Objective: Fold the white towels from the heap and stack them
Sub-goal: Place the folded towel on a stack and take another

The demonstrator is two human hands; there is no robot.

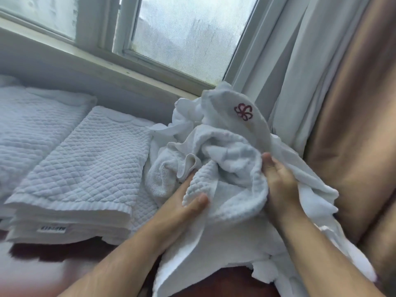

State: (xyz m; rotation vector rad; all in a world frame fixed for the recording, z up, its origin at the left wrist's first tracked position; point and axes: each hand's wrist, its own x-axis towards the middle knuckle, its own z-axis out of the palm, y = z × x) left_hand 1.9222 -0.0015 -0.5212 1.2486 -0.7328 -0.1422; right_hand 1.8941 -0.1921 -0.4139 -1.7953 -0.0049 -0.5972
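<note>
Clamped grip of left hand and right hand holds towel, bunched, long axis unclear.

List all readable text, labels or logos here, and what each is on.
Sewn tag on the front edge of the folded towel stack: dark print, too blurred to read.
Stitched emblem on a crumpled towel atop the heap: dark red flower-like sign, no letters.
The held towel, in the left hand and right hand: no text visible.
Nothing quotable.
</note>
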